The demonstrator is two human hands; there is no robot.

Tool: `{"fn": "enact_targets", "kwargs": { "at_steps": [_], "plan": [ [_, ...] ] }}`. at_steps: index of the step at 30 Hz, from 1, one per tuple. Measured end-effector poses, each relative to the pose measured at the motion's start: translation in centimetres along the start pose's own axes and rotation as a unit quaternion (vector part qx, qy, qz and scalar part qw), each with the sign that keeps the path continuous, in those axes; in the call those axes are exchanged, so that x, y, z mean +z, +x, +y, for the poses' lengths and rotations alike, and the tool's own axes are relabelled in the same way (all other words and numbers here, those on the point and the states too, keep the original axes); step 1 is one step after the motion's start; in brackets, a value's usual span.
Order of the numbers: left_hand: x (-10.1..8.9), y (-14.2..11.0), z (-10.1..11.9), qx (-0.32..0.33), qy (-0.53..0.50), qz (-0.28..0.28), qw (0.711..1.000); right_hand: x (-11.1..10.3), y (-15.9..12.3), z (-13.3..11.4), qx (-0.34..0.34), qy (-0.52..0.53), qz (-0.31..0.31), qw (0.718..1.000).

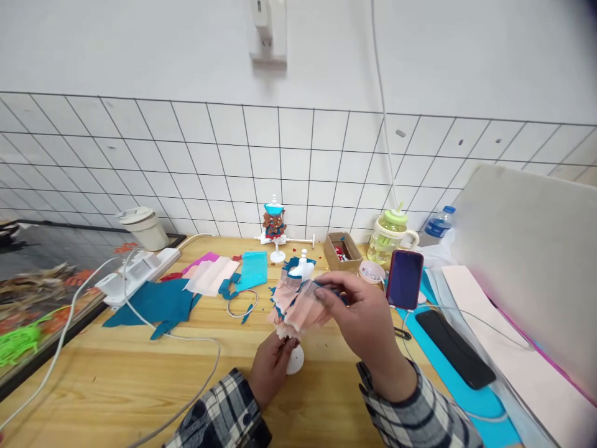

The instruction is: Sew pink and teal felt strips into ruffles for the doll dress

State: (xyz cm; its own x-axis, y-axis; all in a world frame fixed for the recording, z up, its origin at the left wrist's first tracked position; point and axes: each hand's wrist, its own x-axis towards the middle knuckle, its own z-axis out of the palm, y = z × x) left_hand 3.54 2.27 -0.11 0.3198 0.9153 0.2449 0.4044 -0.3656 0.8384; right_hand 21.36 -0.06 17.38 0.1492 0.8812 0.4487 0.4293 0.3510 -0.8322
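Note:
A small white dress form point(302, 267) stands in front of me on a round white base point(295, 359). A ruffled skirt of pale pink crepe paper point(298, 305) with teal pieces hangs from it, slightly tilted. My left hand point(270, 370) is closed just under the skirt's hem, at the dress form's stand; the paper hides part of its grip. At the skirt's right side, my right hand point(361, 314) pinches pink crepe paper between thumb and fingers. Behind stands a second dress form point(274, 224), dressed in brown and blue.
Teal paper point(153, 308), a pink sheet point(212, 277) and a power strip point(135, 277) lie at left. A cardboard box point(342, 249), a tub of beads point(372, 272), a jug point(389, 236), a phone point(405, 280) and a black case point(454, 348) are at right. A cable point(212, 367) crosses the table.

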Motion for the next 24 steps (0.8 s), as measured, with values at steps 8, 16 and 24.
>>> {"fn": "enact_targets", "kwargs": {
  "at_steps": [8, 16, 24],
  "plan": [
    [-0.1, 0.1, -0.6, 0.003, -0.013, -0.028, 1.000, 0.8, 0.6, 1.2, -0.012, -0.028, -0.030, 0.999],
    [-0.5, 0.3, -0.7, 0.021, -0.016, -0.037, 0.999, 1.2, 0.9, 1.4, 0.011, -0.069, 0.048, 0.996],
    [-0.7, 0.2, -0.4, 0.030, -0.009, -0.046, 0.998, 1.0, 0.4, 1.4, 0.026, -0.068, 0.050, 0.996]
  ]
}}
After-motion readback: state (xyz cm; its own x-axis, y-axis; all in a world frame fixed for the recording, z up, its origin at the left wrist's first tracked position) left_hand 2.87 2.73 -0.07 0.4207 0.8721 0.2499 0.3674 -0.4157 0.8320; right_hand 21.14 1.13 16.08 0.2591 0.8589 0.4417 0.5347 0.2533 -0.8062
